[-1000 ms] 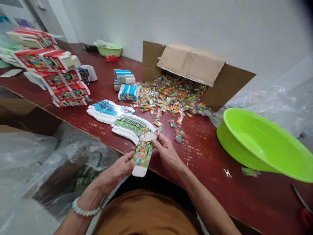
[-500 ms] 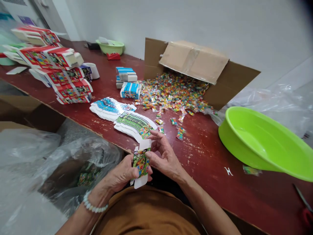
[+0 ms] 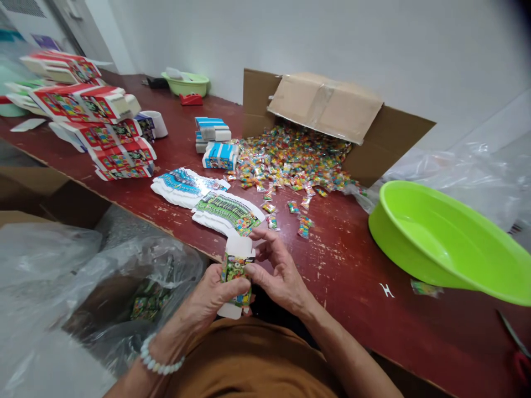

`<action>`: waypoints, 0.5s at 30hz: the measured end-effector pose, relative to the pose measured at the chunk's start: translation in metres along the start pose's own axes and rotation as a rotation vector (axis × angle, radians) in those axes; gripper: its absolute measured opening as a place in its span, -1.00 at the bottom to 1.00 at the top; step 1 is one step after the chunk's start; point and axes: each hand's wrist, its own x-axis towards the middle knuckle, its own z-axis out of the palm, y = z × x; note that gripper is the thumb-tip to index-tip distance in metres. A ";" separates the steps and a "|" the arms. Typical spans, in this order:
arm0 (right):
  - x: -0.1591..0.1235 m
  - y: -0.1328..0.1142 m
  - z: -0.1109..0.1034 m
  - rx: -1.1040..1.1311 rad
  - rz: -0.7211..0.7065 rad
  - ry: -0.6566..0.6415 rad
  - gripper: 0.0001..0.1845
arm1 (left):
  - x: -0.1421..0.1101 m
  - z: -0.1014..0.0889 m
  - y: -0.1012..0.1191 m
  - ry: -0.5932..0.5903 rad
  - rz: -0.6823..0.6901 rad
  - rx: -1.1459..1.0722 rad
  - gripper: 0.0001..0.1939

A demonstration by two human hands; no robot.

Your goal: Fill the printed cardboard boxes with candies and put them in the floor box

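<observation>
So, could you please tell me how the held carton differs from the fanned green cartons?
The held carton appears opened into a box, flaps out; the fanned green cartons lie flat, overlapping. The held carton is in the left hand; the fanned green cartons rest on the table. Both show green print and white ends.

You wear a plain brown top (image 3: 249, 362); round your left wrist (image 3: 169, 334), one bracelet (image 3: 156, 366) of pale, rounded beads; forearms (image 3: 340, 345) bare.
</observation>
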 end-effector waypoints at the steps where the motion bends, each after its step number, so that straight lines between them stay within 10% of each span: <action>1: 0.000 0.000 0.001 0.004 0.008 0.018 -0.51 | 0.001 0.004 0.002 0.041 0.026 0.016 -0.53; 6: 0.005 0.009 0.007 0.274 0.254 0.069 -0.52 | 0.009 0.013 0.006 0.062 0.120 0.098 -0.59; 15: 0.001 0.020 0.009 0.338 0.249 0.231 -0.63 | -0.002 0.017 -0.005 0.337 0.392 0.150 -0.28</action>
